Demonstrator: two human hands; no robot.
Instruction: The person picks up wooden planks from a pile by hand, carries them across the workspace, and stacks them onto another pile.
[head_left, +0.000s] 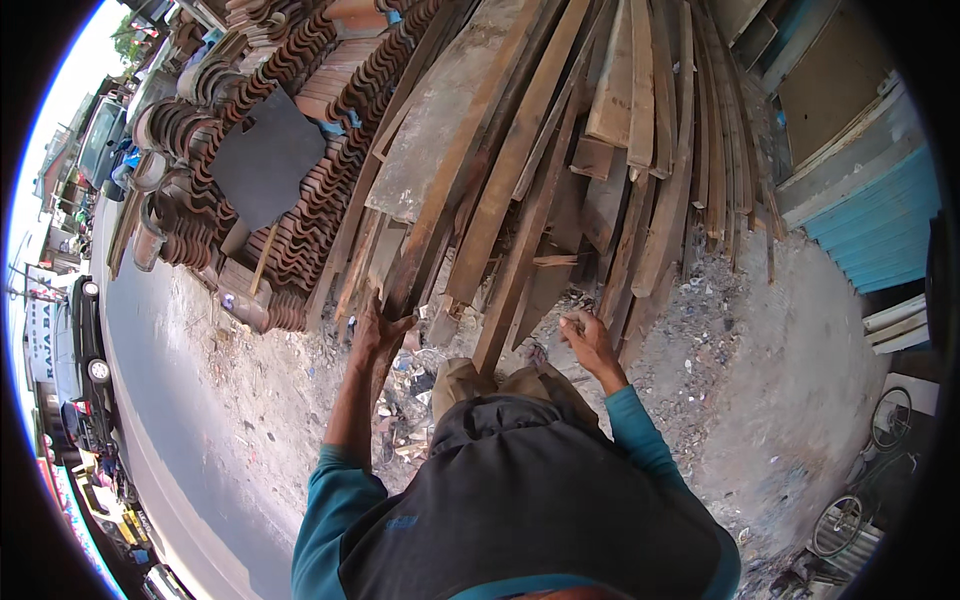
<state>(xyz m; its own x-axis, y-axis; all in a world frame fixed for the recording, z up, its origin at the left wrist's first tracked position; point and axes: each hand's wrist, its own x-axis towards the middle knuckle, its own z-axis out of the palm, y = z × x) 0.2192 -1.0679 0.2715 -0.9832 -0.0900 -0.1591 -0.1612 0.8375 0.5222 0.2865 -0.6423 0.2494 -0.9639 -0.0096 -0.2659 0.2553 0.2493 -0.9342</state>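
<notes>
My left hand (pixel 372 332) is at the near end of a long wooden beam (pixel 432 230), its thumb across the wood and its fingers along the left side. The beam slopes up and away into a large pile of old planks. My right hand (pixel 592 348) hovers over the ground near the lower plank ends, fingers curled, with nothing visible in it. Between my hands, another dark beam (pixel 520 260) comes down close to my legs. A wide, weathered board (pixel 440 120) lies to the left of these beams. Shorter timber pieces (pixel 612 110) rest on top of the pile.
Stacked clay roof tiles (pixel 300 230) stand at the left, with a dark flat sheet (pixel 268 158) on them. Rubble (pixel 400 390) litters the ground around my feet. A road (pixel 150 350) with parked vehicles runs along the left. Blue corrugated panelling (pixel 880 220) and bicycle wheels (pixel 838 525) are at the right.
</notes>
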